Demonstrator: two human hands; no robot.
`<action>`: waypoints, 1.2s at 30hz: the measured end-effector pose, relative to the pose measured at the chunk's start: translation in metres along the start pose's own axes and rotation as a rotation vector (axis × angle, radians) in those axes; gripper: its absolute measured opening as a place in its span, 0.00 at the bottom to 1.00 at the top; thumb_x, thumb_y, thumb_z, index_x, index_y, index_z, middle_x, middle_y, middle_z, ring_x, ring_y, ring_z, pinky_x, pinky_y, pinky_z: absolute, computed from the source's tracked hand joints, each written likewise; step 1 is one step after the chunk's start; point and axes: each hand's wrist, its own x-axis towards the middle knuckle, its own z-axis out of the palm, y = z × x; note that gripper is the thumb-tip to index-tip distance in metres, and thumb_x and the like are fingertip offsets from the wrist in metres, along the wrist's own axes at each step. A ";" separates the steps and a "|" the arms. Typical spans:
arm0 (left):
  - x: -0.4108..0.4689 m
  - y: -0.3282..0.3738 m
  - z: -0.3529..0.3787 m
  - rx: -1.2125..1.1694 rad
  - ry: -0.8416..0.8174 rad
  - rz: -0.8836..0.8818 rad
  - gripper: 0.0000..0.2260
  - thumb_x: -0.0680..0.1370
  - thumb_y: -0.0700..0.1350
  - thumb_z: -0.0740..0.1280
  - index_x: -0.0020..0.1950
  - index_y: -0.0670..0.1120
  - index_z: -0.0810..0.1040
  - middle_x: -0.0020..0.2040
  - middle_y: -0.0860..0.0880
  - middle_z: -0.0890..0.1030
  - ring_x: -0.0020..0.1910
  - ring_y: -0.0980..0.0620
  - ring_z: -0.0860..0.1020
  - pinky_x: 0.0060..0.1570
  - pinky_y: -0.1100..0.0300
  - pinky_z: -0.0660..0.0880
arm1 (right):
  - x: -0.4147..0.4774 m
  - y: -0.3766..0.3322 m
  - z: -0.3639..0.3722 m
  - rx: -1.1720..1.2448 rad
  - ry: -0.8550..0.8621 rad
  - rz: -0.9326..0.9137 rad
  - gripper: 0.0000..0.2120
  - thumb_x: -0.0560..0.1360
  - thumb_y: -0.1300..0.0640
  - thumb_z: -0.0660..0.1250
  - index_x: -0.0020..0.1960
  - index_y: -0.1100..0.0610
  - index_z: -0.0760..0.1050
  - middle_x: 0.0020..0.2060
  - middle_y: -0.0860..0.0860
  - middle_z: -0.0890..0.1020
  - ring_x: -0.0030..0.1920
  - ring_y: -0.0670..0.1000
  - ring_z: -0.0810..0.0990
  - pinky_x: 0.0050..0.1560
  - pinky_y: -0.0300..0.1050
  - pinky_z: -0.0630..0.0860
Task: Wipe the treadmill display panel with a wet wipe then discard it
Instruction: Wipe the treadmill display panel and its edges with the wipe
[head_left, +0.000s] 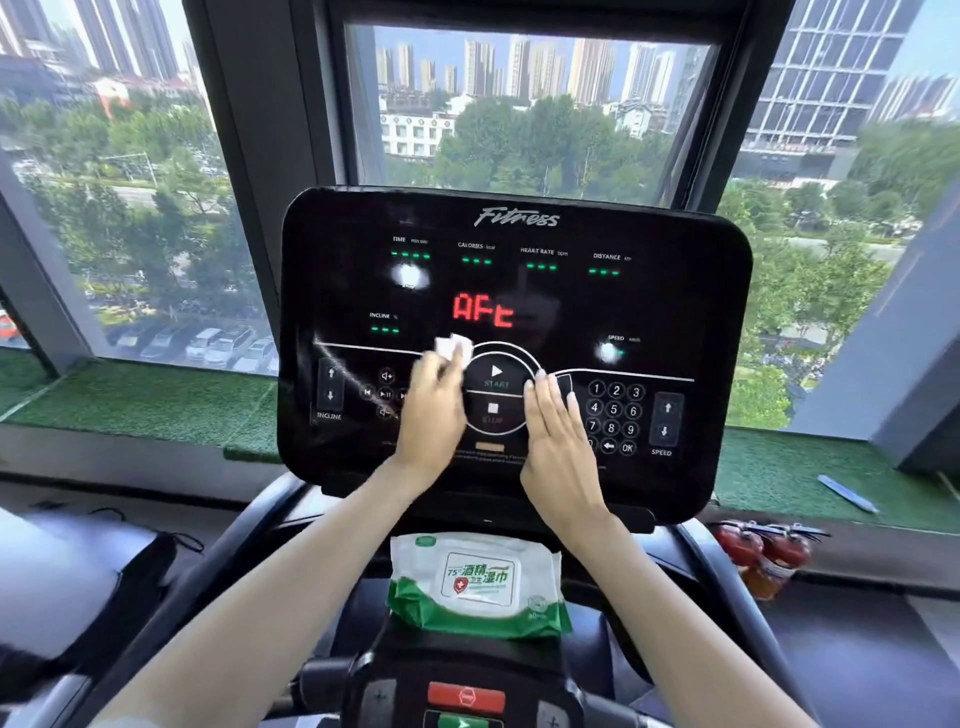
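Currently the left hand (434, 400) holds a folded white wet wipe (453, 345) against the black display panel (675, 312), at ten o'clock of the round START/STOP dial (496, 387). Its grip pinches the wipe and looks blurred. At the dial's four o'clock the right hand (558, 431) lies flat on the panel, grip spread, fingers straight. At six o'clock below the panel lies a green-and-white wipe pack (475, 582).

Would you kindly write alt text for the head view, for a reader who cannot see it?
A person's left hand holds a white wet wipe against a treadmill display panel, while the right hand rests flat beside the start button. A pack of wipes sits below the panel; windows behind show a city.
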 end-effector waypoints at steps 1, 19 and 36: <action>-0.008 0.003 0.004 0.054 -0.128 0.205 0.27 0.72 0.29 0.65 0.70 0.42 0.67 0.49 0.48 0.69 0.44 0.50 0.70 0.40 0.56 0.77 | 0.000 0.001 0.000 0.001 0.001 0.009 0.37 0.61 0.73 0.60 0.71 0.69 0.60 0.71 0.63 0.63 0.72 0.59 0.60 0.72 0.55 0.56; 0.031 0.010 0.004 -0.003 -0.061 0.014 0.23 0.73 0.28 0.62 0.67 0.43 0.72 0.47 0.44 0.71 0.46 0.48 0.71 0.44 0.59 0.75 | -0.031 0.023 0.008 0.006 0.009 0.131 0.36 0.61 0.74 0.58 0.70 0.69 0.61 0.71 0.65 0.62 0.73 0.61 0.59 0.71 0.56 0.58; 0.009 0.044 0.013 0.236 -0.505 0.762 0.30 0.65 0.29 0.69 0.66 0.43 0.70 0.57 0.48 0.72 0.49 0.49 0.73 0.37 0.56 0.79 | -0.042 0.042 0.005 -0.009 0.006 0.152 0.33 0.64 0.71 0.52 0.70 0.69 0.61 0.71 0.65 0.63 0.72 0.60 0.59 0.72 0.56 0.57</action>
